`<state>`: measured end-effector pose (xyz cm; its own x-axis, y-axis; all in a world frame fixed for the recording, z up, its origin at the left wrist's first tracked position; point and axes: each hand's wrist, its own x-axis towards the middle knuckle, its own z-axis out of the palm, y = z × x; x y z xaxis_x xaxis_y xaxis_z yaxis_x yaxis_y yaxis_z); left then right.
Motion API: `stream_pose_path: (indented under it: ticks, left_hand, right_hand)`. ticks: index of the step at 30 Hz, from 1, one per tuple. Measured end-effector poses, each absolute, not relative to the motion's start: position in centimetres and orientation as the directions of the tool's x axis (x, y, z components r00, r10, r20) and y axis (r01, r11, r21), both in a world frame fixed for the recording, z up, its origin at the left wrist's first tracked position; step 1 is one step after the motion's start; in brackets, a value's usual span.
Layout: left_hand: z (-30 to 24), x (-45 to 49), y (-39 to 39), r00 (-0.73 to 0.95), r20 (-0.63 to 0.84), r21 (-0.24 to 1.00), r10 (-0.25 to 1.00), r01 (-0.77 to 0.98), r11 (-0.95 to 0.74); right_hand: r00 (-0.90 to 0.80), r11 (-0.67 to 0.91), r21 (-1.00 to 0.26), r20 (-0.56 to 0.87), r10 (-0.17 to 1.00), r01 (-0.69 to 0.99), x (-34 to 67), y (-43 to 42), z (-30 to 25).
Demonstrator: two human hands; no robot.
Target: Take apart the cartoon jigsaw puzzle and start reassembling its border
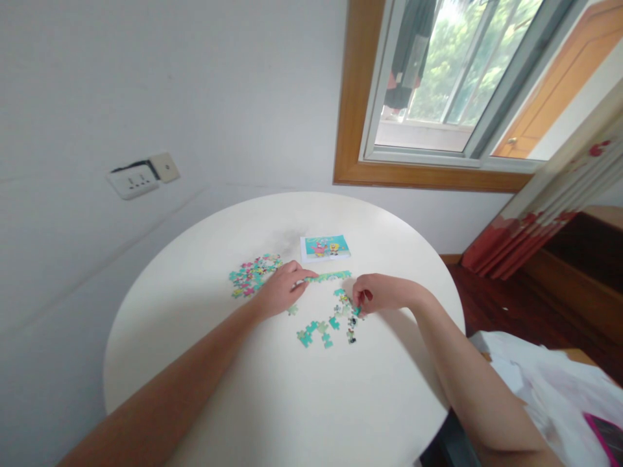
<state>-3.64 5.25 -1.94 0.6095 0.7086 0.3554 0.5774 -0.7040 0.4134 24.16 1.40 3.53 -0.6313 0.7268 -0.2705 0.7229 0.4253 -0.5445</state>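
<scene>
A round white table point(272, 402) carries a jigsaw puzzle. My left hand point(282, 287) rests with curled fingers on the left end of a joined green strip of pieces point(331, 276). My right hand point(377, 293) is pinched on a small teal puzzle piece point(357, 312) above a scatter of loose teal pieces point(324, 329). A heap of pink and teal pieces point(253, 274) lies left of my left hand. The puzzle box point(324, 247) with a cartoon picture sits just beyond the strip.
The table stands against a white wall with a socket plate point(141, 176). A wood-framed window point(438, 91) is behind on the right, with a striped red-and-cream curtain point(549, 207) beside it. White cloth point(549, 389) lies at my lower right.
</scene>
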Motion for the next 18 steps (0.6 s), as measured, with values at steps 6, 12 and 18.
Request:
stream_pose_path:
  ticks: [6, 12, 18]
  left_hand:
    - [-1.96, -3.70, 5.29, 0.615, 0.356, 0.400, 0.703, 0.580, -0.710]
    - [-1.70, -3.63, 5.15, 0.618, 0.358, 0.409, 0.700, 0.570, -0.713]
    - [-1.77, -3.59, 5.18, 0.615, 0.361, 0.407, 0.701, 0.573, -0.712]
  right_hand:
    - [-0.637, 0.371, -0.649, -0.231, 0.736, 0.664, 24.25, 1.48, 4.19]
    - [-0.584, 0.342, -0.647, -0.199, 0.787, 0.682, 24.51, 1.57, 4.04]
    - [-0.526, 0.438, -0.476, -0.062, 0.848, 0.763, 24.21, 1.78, 3.73]
